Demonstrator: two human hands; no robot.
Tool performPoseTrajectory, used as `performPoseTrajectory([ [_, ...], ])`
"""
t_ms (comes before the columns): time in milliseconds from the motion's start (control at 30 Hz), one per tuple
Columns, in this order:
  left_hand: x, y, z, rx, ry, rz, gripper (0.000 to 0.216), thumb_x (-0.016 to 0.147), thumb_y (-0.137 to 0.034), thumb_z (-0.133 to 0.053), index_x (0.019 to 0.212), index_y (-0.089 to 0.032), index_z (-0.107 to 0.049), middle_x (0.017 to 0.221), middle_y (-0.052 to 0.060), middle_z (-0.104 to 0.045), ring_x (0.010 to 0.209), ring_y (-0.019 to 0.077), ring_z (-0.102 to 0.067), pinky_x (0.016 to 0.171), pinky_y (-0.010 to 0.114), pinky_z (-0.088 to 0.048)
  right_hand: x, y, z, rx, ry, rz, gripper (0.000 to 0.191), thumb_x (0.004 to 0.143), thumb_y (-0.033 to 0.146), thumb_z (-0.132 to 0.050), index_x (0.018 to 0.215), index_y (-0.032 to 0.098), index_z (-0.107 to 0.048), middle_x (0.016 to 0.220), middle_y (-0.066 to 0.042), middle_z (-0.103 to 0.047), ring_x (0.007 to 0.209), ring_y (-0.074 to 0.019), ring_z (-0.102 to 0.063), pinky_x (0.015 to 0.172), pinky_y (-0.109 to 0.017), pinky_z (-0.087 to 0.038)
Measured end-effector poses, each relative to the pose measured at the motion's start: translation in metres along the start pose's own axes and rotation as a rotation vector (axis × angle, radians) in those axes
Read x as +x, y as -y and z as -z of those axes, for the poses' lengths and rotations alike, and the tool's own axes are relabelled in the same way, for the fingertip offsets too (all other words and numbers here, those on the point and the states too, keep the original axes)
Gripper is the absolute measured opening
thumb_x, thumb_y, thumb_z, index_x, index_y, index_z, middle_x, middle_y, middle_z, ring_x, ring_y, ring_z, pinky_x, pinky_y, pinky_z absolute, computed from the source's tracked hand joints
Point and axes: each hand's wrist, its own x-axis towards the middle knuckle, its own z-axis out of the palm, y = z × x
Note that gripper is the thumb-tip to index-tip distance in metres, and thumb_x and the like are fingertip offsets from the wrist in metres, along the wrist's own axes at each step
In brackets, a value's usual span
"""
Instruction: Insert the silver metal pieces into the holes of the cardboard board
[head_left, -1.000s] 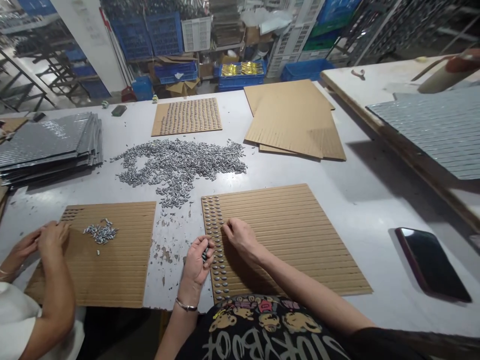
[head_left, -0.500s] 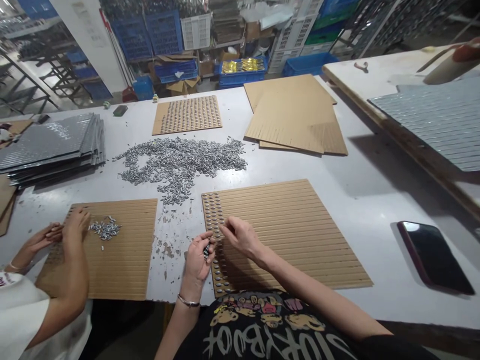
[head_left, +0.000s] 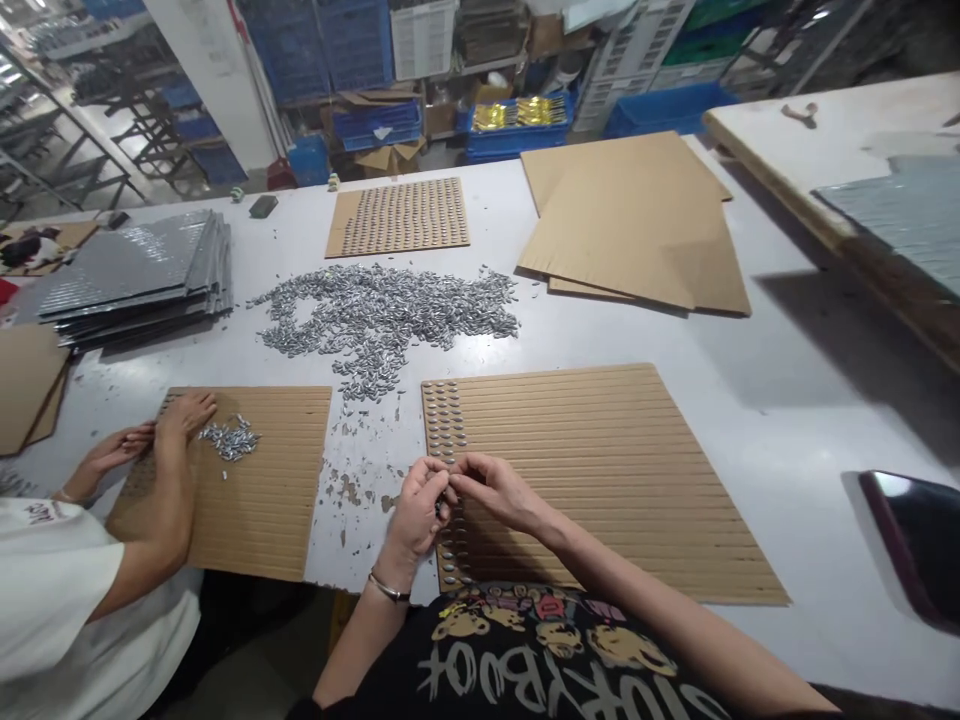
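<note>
A brown slotted cardboard sheet lies in front of me, with small silver oval pieces set in rows along its left edge. My left hand is curled shut on a few silver pieces at that edge. My right hand meets it there, its fingertips pinched on a piece beside the left hand's fingers. A loose heap of silver pieces is spread on the white table beyond the sheet.
To my left another person's hands rest on a second slotted sheet with a small pile of pieces. A filled sheet, stacked cardboard and grey panels lie farther back. A dark phone sits at right.
My hands have come together at the sheet's left edge; the right hand moved toward the left. The view shifted right. The other person's hand moved nearer their small pile.
</note>
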Motion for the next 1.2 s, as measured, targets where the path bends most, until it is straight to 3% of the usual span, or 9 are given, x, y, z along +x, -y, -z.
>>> performPoseTrajectory([
  [100, 0.004, 0.000, 0.003, -0.131, 0.012, 0.017, 0.031, 0.077, -0.043, -0.066, 0.087, -0.019, -0.049, 0.065, -0.005, -0.054, 0.040, 0.0025, -0.037, 0.033, 0.014, -0.018, 0.001, -0.010, 0.005, -0.058, -0.067, -0.034, 0.029, 0.085, 0.042, -0.052, 0.073, 0.017, -0.059, 0.066, 0.000, -0.057, 0.061, -0.0131, -0.049, 0.058, -0.023, -0.039],
  [233, 0.010, -0.003, 0.016, -0.261, -0.090, -0.038, 0.028, 0.072, -0.031, -0.071, 0.090, -0.016, -0.055, 0.075, -0.001, -0.057, 0.047, 0.0026, -0.041, 0.035, 0.014, -0.022, 0.007, -0.029, 0.018, -0.317, -0.255, -0.113, 0.026, 0.083, 0.037, -0.048, 0.068, 0.018, -0.056, 0.059, 0.000, -0.055, 0.056, -0.0138, -0.048, 0.055, -0.025, -0.036],
  [300, 0.013, -0.005, 0.024, -0.277, -0.118, -0.054, 0.028, 0.070, -0.026, -0.071, 0.091, -0.014, -0.057, 0.075, 0.001, -0.058, 0.048, 0.0029, -0.042, 0.035, 0.014, -0.023, 0.011, -0.036, 0.023, -0.419, -0.284, -0.132, 0.024, 0.082, 0.034, -0.047, 0.066, 0.018, -0.057, 0.060, 0.000, -0.057, 0.056, -0.0143, -0.050, 0.057, -0.025, -0.035],
  [533, 0.012, -0.003, 0.030, -0.270, -0.131, -0.101, 0.028, 0.074, -0.026, -0.071, 0.093, -0.017, -0.053, 0.080, 0.001, -0.062, 0.048, 0.0024, -0.040, 0.035, 0.013, -0.023, 0.019, -0.038, 0.012, -0.577, -0.235, -0.175, 0.021, 0.086, 0.028, -0.050, 0.073, 0.018, -0.064, 0.069, -0.003, -0.065, 0.064, -0.0167, -0.058, 0.061, -0.025, -0.036],
  [800, 0.010, -0.003, 0.025, -0.232, -0.099, -0.050, 0.032, 0.070, -0.030, -0.077, 0.090, -0.014, -0.058, 0.076, 0.003, -0.063, 0.048, 0.0015, -0.039, 0.035, 0.012, -0.023, 0.028, -0.034, 0.010, -0.772, -0.216, -0.277, 0.018, 0.088, 0.025, -0.053, 0.074, 0.017, -0.062, 0.072, -0.007, -0.067, 0.067, -0.0182, -0.059, 0.061, -0.026, -0.035],
  [900, 0.008, -0.003, 0.022, -0.215, -0.081, -0.043, 0.034, 0.071, -0.034, -0.076, 0.091, -0.015, -0.056, 0.072, 0.000, -0.061, 0.045, 0.0013, -0.037, 0.034, 0.012, -0.021, 0.026, -0.033, 0.012, -0.705, -0.231, -0.250, 0.015, 0.087, 0.025, -0.053, 0.075, 0.018, -0.059, 0.071, -0.006, -0.065, 0.066, -0.0180, -0.058, 0.061, -0.026, -0.036],
  [1000, 0.004, -0.003, 0.019, -0.189, -0.045, -0.055, 0.033, 0.074, -0.037, -0.073, 0.089, -0.018, -0.051, 0.070, -0.002, -0.059, 0.043, 0.0014, -0.037, 0.034, 0.011, -0.020, 0.016, -0.023, 0.010, -0.484, -0.265, -0.091, 0.015, 0.088, 0.028, -0.053, 0.079, 0.018, -0.058, 0.070, -0.002, -0.063, 0.064, -0.0159, -0.056, 0.062, -0.025, -0.038],
  [1100, 0.000, -0.004, 0.016, -0.164, 0.006, -0.050, 0.032, 0.076, -0.039, -0.071, 0.085, -0.020, -0.046, 0.068, -0.004, -0.058, 0.041, 0.0010, -0.035, 0.033, 0.012, -0.019, 0.004, -0.004, 0.004, -0.243, -0.158, 0.049, 0.018, 0.088, 0.032, -0.051, 0.084, 0.018, -0.063, 0.073, -0.001, -0.064, 0.065, -0.0146, -0.056, 0.063, -0.025, -0.042],
  [1200, -0.004, -0.003, 0.012, -0.112, 0.038, -0.023, 0.035, 0.075, -0.041, -0.071, 0.081, -0.020, -0.045, 0.064, -0.005, -0.057, 0.038, 0.0008, -0.035, 0.032, 0.012, -0.019, -0.004, 0.011, -0.003, -0.071, -0.045, 0.051, 0.020, 0.088, 0.033, -0.053, 0.088, 0.018, -0.066, 0.077, -0.002, -0.067, 0.069, -0.0146, -0.058, 0.063, -0.024, -0.043],
])
